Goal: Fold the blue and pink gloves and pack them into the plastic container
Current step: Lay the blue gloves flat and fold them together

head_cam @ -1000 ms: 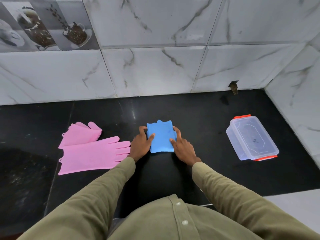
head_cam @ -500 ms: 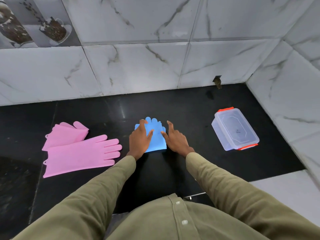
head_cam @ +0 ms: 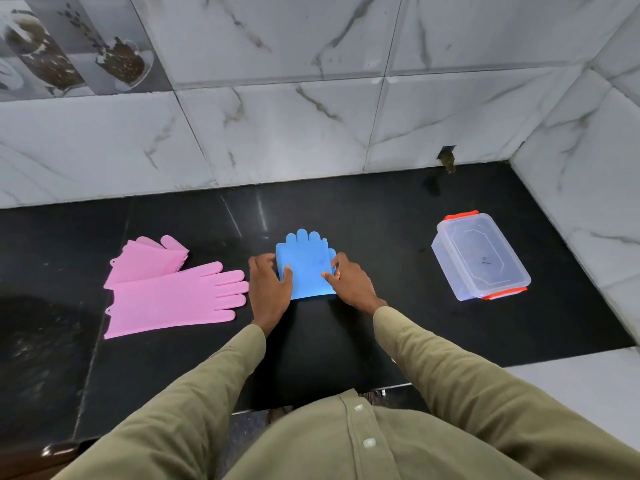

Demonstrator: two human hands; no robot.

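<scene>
The folded blue gloves lie as one stack on the black counter, fingertips pointing to the wall. My left hand grips the stack's left edge, thumb on top. My right hand holds its right edge, thumb and fingers pressing it. One pink glove lies flat to the left, fingers pointing right. A second pink glove, folded, lies partly under it at the back. The clear plastic container with red clips stands at the right, lid on.
Marble wall tiles close off the counter at the back and right. A small dark hole sits at the wall's base. The counter's front edge runs just before my body, with a light floor at lower right.
Both hands have shifted on the blue stack from pressing its top to holding its two sides. The camera view has swung slightly.
</scene>
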